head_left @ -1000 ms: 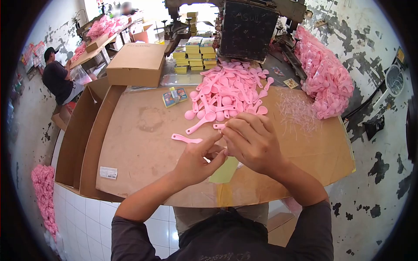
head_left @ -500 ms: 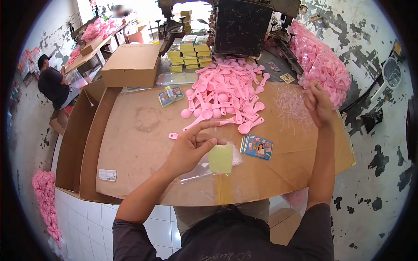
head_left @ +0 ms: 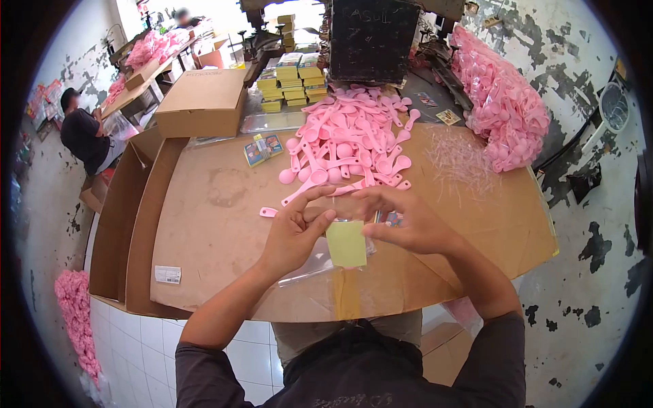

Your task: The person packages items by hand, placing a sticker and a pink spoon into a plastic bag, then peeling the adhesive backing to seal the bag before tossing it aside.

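My left hand (head_left: 299, 228) is closed, thumb and fingers pinching the top of a small clear plastic bag. A pale yellow-green card (head_left: 347, 245) hangs upright below my fingertips, at the bag. My right hand (head_left: 405, 221) is at the card's upper right edge, its thumb and curled fingers apart. Behind it, mostly hidden, lie blue printed cards (head_left: 392, 219). Clear plastic bags (head_left: 309, 266) lie flat on the cardboard-covered table (head_left: 211, 238) beneath my hands. Just beyond is a heap of pink plastic measuring spoons (head_left: 347, 136).
A banded card bundle (head_left: 263, 150) lies left of the spoons; stacked cards (head_left: 292, 78) stand behind. A closed carton (head_left: 201, 102) and an open box (head_left: 126, 224) border the left. Plastic strips (head_left: 459, 163) and a large spoon bag (head_left: 500, 102) are right. A person (head_left: 88, 132) sits far left.
My right hand has come from the plastic strips at the right to the card and bag. My left hand has stayed nearly in place, still holding the bag.
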Demonstrator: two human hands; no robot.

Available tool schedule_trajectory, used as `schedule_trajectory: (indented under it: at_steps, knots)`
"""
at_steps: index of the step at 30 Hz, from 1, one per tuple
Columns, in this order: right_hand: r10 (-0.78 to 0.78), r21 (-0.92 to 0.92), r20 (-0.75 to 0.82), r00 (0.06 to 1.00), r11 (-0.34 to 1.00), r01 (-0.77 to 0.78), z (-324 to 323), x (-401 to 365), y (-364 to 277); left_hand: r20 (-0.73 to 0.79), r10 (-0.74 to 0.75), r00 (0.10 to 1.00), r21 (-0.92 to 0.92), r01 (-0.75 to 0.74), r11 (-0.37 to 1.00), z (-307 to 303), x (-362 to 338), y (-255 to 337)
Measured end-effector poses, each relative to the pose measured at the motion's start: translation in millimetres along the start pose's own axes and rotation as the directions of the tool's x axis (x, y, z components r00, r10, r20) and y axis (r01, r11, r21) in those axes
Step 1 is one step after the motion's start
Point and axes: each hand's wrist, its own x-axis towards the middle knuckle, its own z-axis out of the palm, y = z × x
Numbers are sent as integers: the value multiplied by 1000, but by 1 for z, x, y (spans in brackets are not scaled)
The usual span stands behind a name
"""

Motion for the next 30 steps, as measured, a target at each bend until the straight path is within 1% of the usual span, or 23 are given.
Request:
schedule_trajectory:
  at_steps: [1, 4, 5, 7, 10, 14, 16, 17, 19, 20, 22, 25, 26, 28, 30]
  knots:
    - [34, 91, 9, 999, 995, -35, 10, 3, 6, 9, -14, 1000, 6, 14, 1000, 0, -1, 2]
    - [105, 335, 48, 993, 935, -115, 17, 12, 25, -20, -62, 998, -94, 60, 994, 0, 0, 8]
    - [123, 408, 65, 990, 902, -139, 16, 14, 29, -9, -37, 999, -92, 36, 995, -1, 1, 7]
    - [125, 402, 65, 990, 905, -140, 14, 13, 31, 12, 13, 1000, -90, -12, 996, -3, 3, 4]
    - [147, 383, 39, 988, 911, -151, 12, 11, 31, -17, -84, 996, -28, 83, 996, -9, 2, -10]
    - [176, 389, -1, 984, 907, -162, 11, 10, 36, -68, -83, 994, -13, 82, 997, -7, 0, -10]
    - [178, 414, 6, 984, 895, -165, 10, 9, 38, -90, -69, 994, -20, 67, 998, -5, 0, -10]
    - [179, 426, 8, 984, 889, -165, 9, 9, 40, -69, -49, 996, -7, 49, 999, -5, 1, -12]
    - [126, 433, 23, 992, 893, -123, 6, 9, 49, -26, -9, 1000, 18, 10, 1000, -9, 0, -15]
    - [98, 436, 29, 995, 894, -101, 5, 9, 51, -2, 4, 1000, 54, -3, 999, -11, 0, -14]
    - [98, 412, 35, 995, 905, -104, 3, 9, 50, 48, 27, 998, 123, -33, 992, -15, 0, -10]
    - [95, 331, 58, 994, 937, -109, -3, 8, 45, 71, -47, 996, 51, 43, 998, -20, -1, -8]
    - [95, 295, 68, 993, 949, -111, -5, 8, 43, 53, -79, 995, -3, 79, 997, -19, 0, -7]
    - [80, 327, 49, 996, 940, -92, -1, 7, 44, 25, -147, 989, -113, 149, 982, -17, 1, -6]
    - [78, 344, 43, 996, 935, -88, 2, 6, 50, 18, -146, 989, 19, 145, 989, -15, 2, -9]
